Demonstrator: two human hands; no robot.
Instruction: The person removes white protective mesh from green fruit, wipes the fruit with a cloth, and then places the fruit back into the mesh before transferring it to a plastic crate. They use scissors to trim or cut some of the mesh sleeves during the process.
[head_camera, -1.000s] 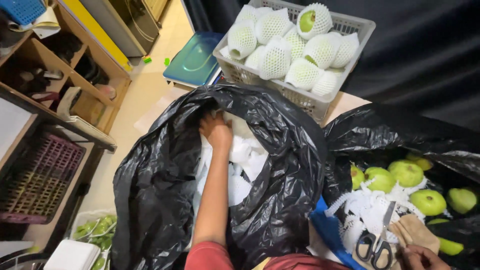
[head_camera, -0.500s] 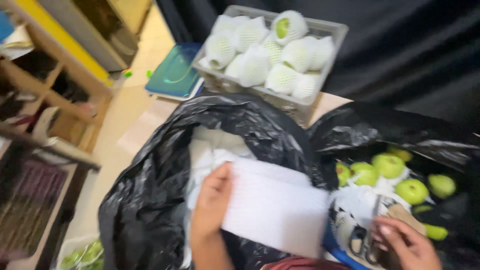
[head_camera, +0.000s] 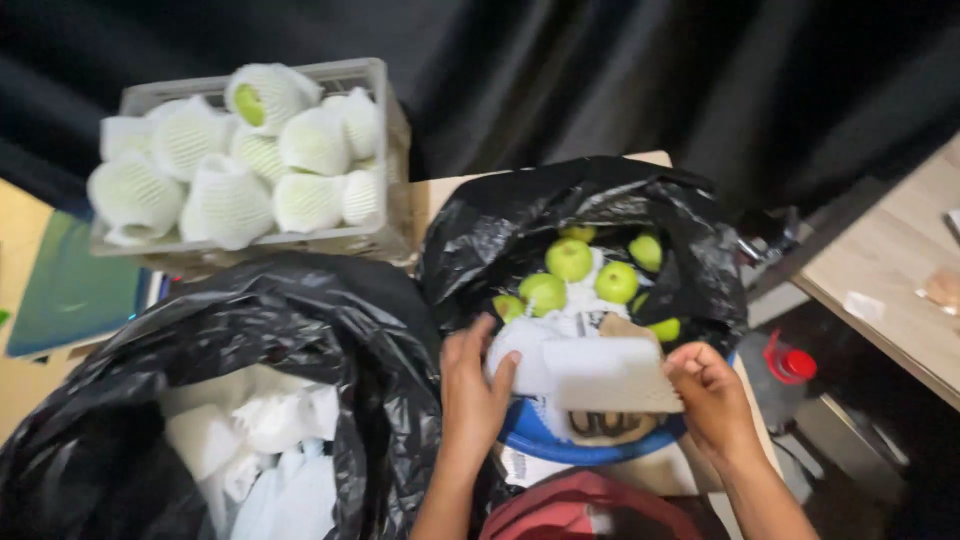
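— What have you got in your grip right now?

— My left hand and my right hand both pinch the same white foam sheet. The left fingers are clamped on its left end, the right fingers curl over its right end, so it hangs stretched between them.

— Which way does its long side run?

— Across me, left to right, roughly level. Neither hand is nearer than the other; each has its own end. The sheet sits just above a blue basin rim with what looks like a pair of scissors lying under the foam, though they are half hidden.

— And the fruit?

— The green apples lie straight ahead of the sheet, just beyond its far edge, in the smaller black bag on the desk. They rest on more white foam scraps. Further off to my left stands a grey crate full of apples wrapped in white foam nets. Down at my left elbow gapes the large black bag with loose white foam inside.

— What differs from half a second ago?

— Then my left hand alone held the sheet over the mouth of the large bag, while my right hand was down by the scissors. Now the sheet has come across to the right, over the basin, and my right hand has risen to take its other end. My view has swung right as well, so the wooden shelves on the left are gone.
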